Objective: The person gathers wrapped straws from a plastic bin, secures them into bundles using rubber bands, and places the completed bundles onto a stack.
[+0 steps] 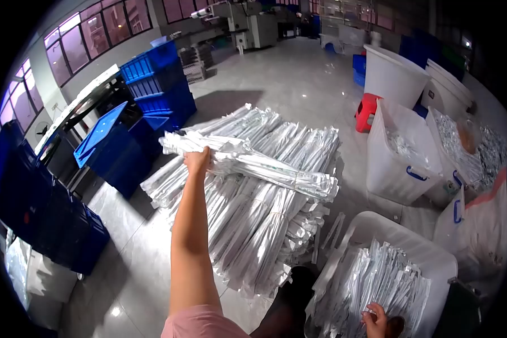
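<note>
My left hand (197, 160) is closed around one end of a bundle of long, thin white plastic-wrapped packets (281, 172). The bundle lies crosswise on top of a large pile of similar packet bundles (248, 225), some of them banded. At the lower right, my right hand (376, 321) is over loose packets (386, 281) inside a white plastic bin (442, 256). Its fingers are curled together, and what they hold, if anything, cannot be made out. A dark brown rounded thing (396, 325) sits beside that hand, partly hidden.
Stacked blue crates (158, 79) and an open blue crate (115, 152) stand left of the pile. On the right are a red stool (367, 112), a white bin with a blue handle (400, 174), a tall white tub (394, 73) and a filled sack (476, 225).
</note>
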A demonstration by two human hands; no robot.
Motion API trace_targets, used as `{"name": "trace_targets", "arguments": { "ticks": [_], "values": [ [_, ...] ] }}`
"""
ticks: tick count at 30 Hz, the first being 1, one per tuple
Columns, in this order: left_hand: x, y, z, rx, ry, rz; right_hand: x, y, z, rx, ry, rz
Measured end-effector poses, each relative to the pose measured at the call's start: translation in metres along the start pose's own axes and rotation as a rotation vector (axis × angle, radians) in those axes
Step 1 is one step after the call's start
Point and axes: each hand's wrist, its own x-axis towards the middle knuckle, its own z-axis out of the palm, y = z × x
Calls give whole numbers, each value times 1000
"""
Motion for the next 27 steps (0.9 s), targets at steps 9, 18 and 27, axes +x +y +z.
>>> {"name": "trace_targets", "arguments": {
  "ticks": [9,18,27],
  "values": [
    [132,-119,11,-155,-453,262,15,48,20,-326,332,-171],
    [-388,32,-18,-232,-712,1209,45,72,29,-732,432,-119],
    [-529,-82,117,-41,-1120,881,85,93,-23,-739,256,307]
  ]
}}
